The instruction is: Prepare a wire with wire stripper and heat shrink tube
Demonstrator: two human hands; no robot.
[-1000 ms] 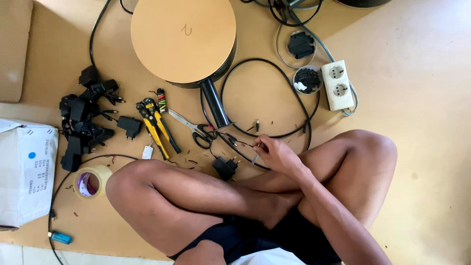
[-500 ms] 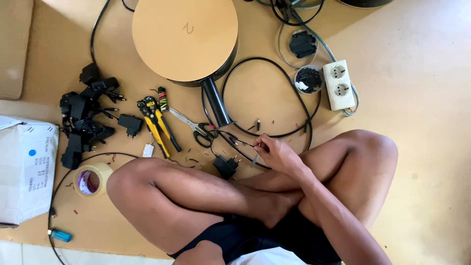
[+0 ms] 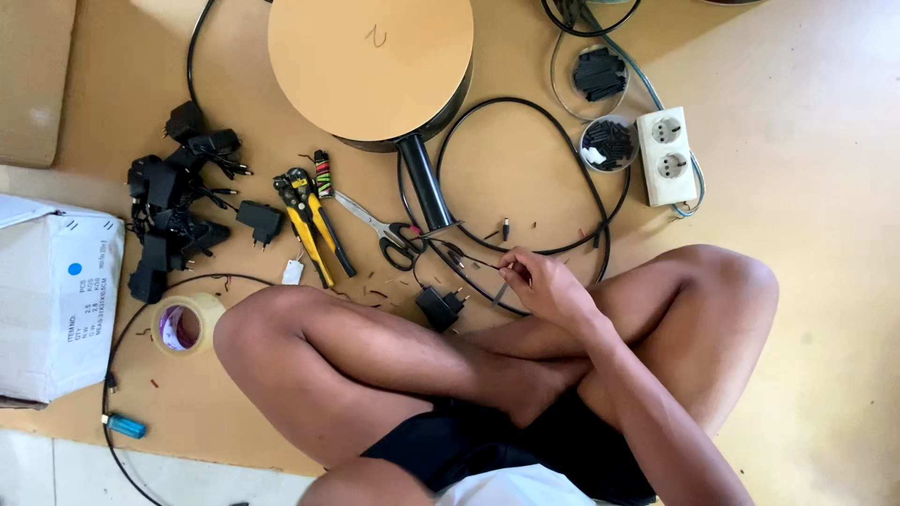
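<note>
I sit cross-legged on a tan floor. My right hand (image 3: 546, 284) reaches over my knee and pinches the end of a thin black wire (image 3: 469, 260) between its fingertips. The wire runs left toward a black power adapter (image 3: 439, 305) lying by my shin. Scissors (image 3: 386, 230) and yellow wire strippers (image 3: 309, 225) lie just left of the hand. A black cable loop (image 3: 562, 131) curves around above it. My left hand is not visible.
A round wooden disc (image 3: 370, 61) with a black tube (image 3: 427, 192) sits at the top. A pile of black adapters (image 3: 178, 211), a tape roll (image 3: 183, 324), a white box (image 3: 52, 290) and a blue lighter (image 3: 125, 426) lie left. A white socket strip (image 3: 667, 155) and dishes of black pieces (image 3: 609, 142) lie right.
My right hand stays at the wire end with only small finger movement. The view has drifted slightly.
</note>
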